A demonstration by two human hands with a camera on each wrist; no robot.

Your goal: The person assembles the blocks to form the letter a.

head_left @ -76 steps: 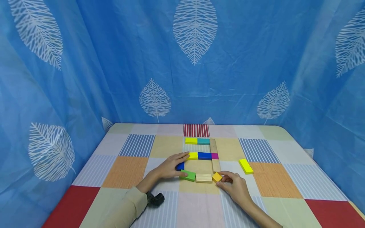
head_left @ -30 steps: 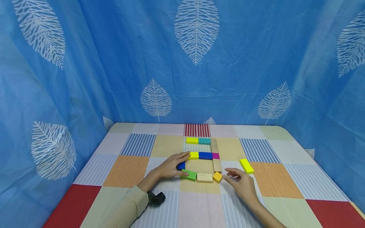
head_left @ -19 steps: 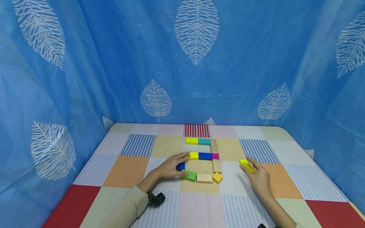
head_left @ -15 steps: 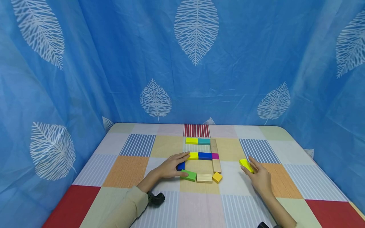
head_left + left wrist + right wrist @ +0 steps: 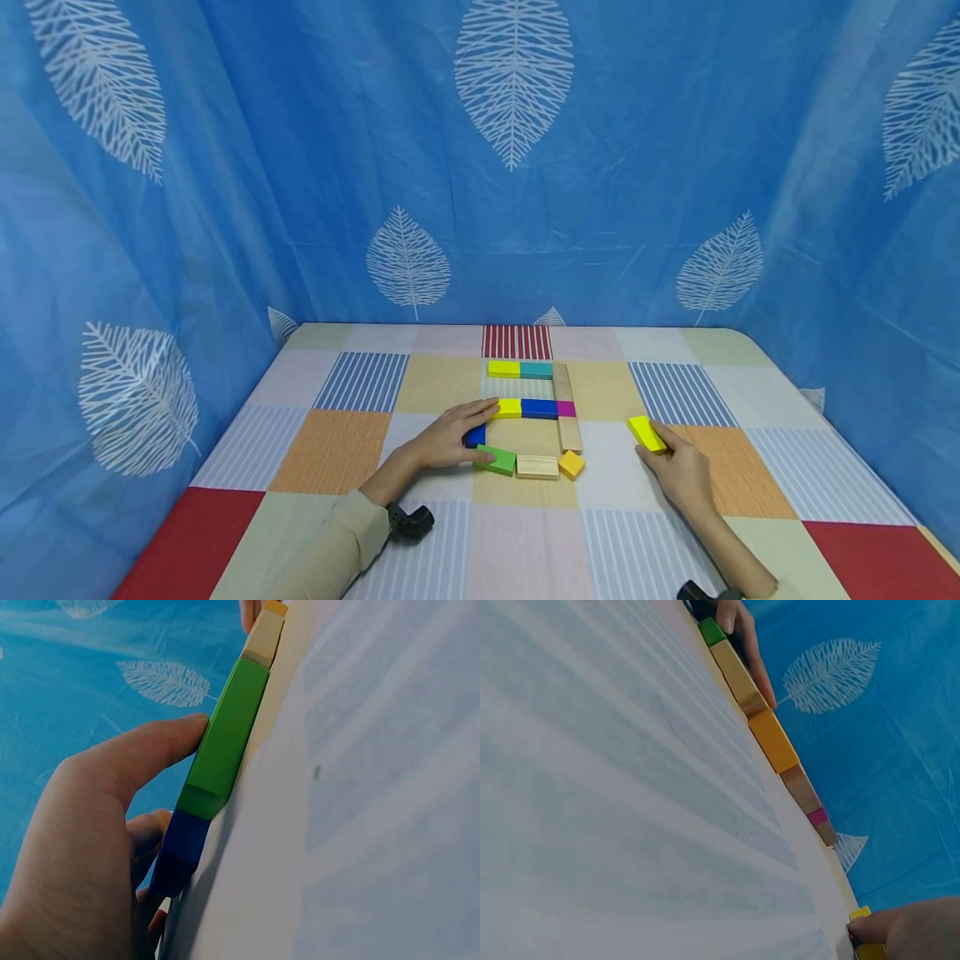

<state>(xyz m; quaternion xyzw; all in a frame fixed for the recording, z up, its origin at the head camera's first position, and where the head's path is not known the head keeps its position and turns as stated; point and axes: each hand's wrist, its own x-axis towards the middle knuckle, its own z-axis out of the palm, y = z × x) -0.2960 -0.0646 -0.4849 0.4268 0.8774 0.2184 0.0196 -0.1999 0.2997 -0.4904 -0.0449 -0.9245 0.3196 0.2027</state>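
In the head view my right hand (image 5: 682, 473) pinches a yellow block (image 5: 645, 434) between thumb and fingers, right of the other blocks. The right wrist view catches part of that yellow block (image 5: 870, 951) around the thumb. My left hand (image 5: 446, 437) rests over the left side of a block outline. Its thumb touches the top of a green block (image 5: 229, 735), and its fingertips reach a yellow block (image 5: 509, 408) in the middle row. A blue block (image 5: 180, 851) lies partly hidden under this hand.
A plain wooden block (image 5: 537, 467) and a tilted orange block (image 5: 572, 465) continue the front row. Wooden blocks (image 5: 569, 435) and a magenta block (image 5: 566, 408) form the right side. A blue block (image 5: 538, 408) lies mid-row; yellow and teal blocks (image 5: 536, 371) are at the back.
My right hand has left the orange block, moved right and taken hold of the separate yellow block. The left hand has stayed in place.
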